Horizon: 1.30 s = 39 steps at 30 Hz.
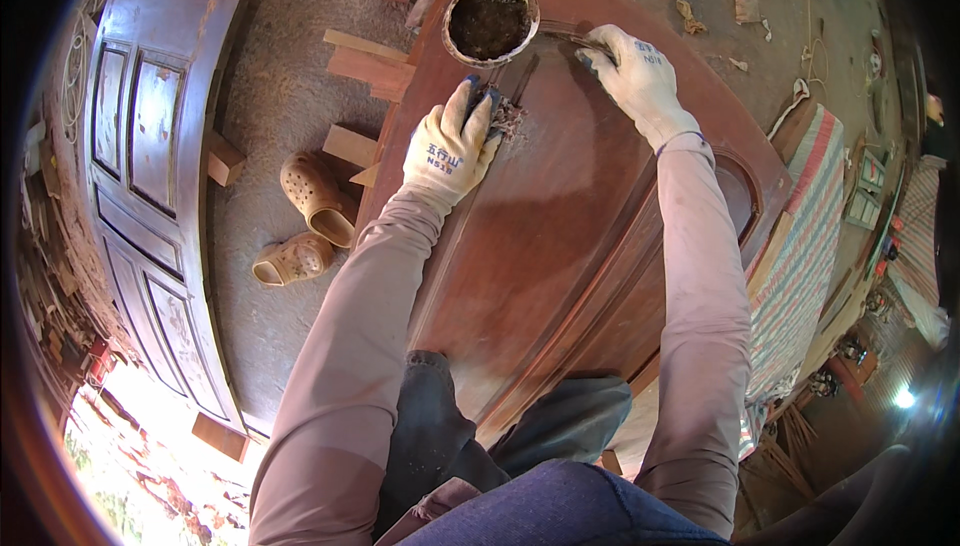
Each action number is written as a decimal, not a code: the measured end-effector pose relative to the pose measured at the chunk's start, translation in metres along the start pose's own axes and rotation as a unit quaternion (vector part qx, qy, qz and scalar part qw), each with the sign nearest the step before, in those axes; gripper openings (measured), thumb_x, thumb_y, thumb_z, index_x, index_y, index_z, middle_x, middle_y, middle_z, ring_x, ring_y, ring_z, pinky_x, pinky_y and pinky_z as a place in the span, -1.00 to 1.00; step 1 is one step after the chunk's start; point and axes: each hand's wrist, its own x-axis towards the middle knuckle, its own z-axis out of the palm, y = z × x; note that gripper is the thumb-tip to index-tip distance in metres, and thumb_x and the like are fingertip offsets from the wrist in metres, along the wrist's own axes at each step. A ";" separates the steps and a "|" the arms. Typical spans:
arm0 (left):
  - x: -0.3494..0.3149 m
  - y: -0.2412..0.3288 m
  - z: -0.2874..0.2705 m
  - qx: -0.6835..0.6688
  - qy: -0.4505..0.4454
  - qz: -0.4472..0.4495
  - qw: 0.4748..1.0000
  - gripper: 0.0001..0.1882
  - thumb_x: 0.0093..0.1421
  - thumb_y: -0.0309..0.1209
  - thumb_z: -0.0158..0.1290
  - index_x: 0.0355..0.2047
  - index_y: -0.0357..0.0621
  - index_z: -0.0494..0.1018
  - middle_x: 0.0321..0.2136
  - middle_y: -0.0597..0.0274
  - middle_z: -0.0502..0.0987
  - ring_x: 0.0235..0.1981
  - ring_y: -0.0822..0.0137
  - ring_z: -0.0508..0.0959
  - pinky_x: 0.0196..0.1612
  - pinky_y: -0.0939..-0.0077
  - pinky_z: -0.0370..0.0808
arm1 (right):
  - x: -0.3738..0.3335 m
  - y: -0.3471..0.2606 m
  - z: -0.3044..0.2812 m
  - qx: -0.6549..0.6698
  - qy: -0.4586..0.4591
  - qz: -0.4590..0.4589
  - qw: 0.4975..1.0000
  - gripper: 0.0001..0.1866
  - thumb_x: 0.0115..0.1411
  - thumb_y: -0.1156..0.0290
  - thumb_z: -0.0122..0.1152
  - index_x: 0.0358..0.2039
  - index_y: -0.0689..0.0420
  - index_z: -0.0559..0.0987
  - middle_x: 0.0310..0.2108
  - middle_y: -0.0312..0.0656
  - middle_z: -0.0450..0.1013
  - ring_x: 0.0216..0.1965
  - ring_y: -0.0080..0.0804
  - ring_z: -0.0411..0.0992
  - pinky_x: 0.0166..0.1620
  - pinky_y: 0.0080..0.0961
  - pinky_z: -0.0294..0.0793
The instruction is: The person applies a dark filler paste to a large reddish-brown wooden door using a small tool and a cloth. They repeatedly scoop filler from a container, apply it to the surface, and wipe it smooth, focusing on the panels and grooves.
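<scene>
Gripping a frayed wad (510,120) in closed fingers, the gloved left hand (447,153) rests at the left side of the brown wooden panel (545,216), just below the round bowl (534,18) of dark material. The gloved right hand (634,78) is curled over the panel, right of the bowl; whether it holds anything cannot be determined.

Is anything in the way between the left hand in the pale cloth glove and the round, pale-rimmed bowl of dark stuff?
Nothing visible: the left hand is near the bowl, and the shaggy brown wad at its fingers isn't between them.
</scene>
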 end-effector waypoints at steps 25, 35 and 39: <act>-0.003 -0.002 0.004 0.018 0.019 0.001 1.000 -0.41 0.14 -0.23 0.24 0.18 -0.05 0.44 0.24 -0.12 0.36 -0.13 -0.07 0.55 -0.05 0.08 0.57 | -0.010 -0.086 -0.043 -0.045 0.149 -0.135 0.979 -0.86 0.36 0.29 0.13 -0.11 -0.07 0.42 -0.34 -0.18 0.58 -0.30 -0.03 0.58 -0.27 -0.14 0.53; -0.004 -0.002 -0.001 -0.031 0.003 -0.024 0.999 -0.49 0.15 -0.22 0.23 0.12 0.00 0.49 0.11 -0.09 0.42 -0.01 -0.10 0.54 0.03 0.06 0.55 | -0.011 -0.134 -0.032 -0.112 0.311 -0.193 0.924 -0.44 0.11 0.03 0.43 0.09 -0.10 0.55 -0.05 -0.14 0.43 -0.07 -0.11 0.47 -0.11 -0.23 0.52; 0.002 0.003 -0.008 -0.059 0.000 -0.008 0.998 -0.55 0.10 -0.26 0.25 0.03 0.03 0.52 0.02 0.03 0.49 -0.08 -0.04 0.55 -0.05 0.07 0.56 | -0.079 -0.111 0.010 0.015 0.298 -0.043 0.953 -0.44 0.24 0.24 0.34 0.21 0.15 0.46 0.03 0.02 0.41 0.02 0.06 0.45 0.03 -0.10 0.50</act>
